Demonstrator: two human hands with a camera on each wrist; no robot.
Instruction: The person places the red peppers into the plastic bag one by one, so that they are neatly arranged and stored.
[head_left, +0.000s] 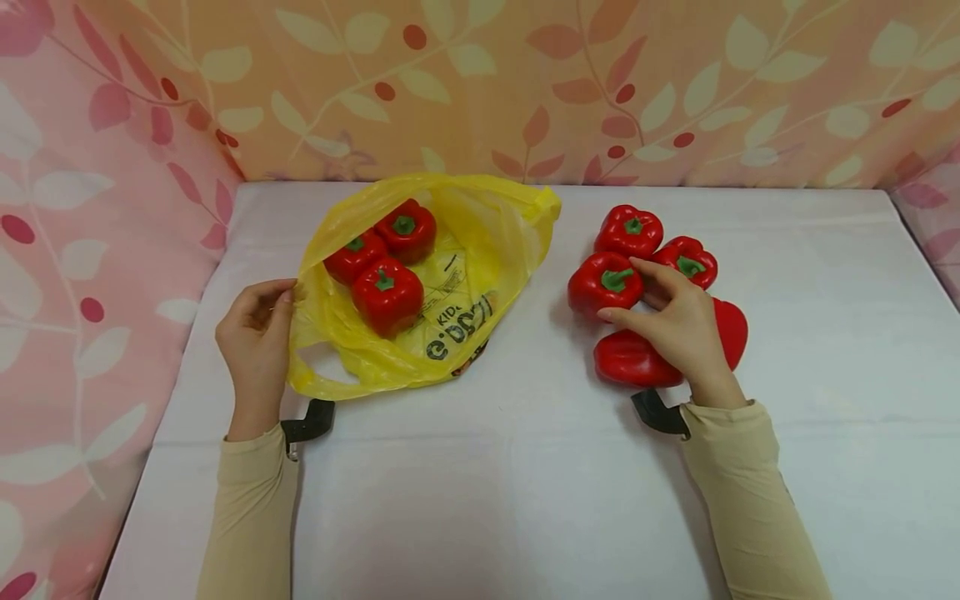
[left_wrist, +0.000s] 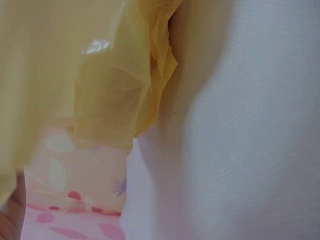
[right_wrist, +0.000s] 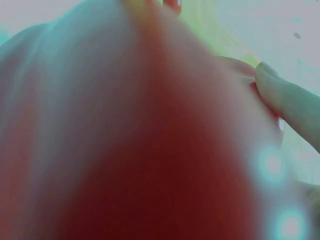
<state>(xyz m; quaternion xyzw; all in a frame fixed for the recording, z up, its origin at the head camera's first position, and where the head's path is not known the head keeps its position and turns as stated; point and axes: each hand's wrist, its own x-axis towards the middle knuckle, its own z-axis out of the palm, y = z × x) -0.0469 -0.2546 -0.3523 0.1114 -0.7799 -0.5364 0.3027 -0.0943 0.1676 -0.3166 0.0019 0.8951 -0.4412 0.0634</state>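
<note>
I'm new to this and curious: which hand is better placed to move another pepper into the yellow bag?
Probably the right hand: it grips a red pepper, with other peppers beside it. The left hand pinches the yellow bag by its edge.

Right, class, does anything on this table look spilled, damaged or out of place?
Nothing looks spilled or damaged. Mildly odd: the nearest red pepper, by the right hand, shows no stem and seems to lie on its side, whereas the three peppers in the yellow bag show green stems.
</note>
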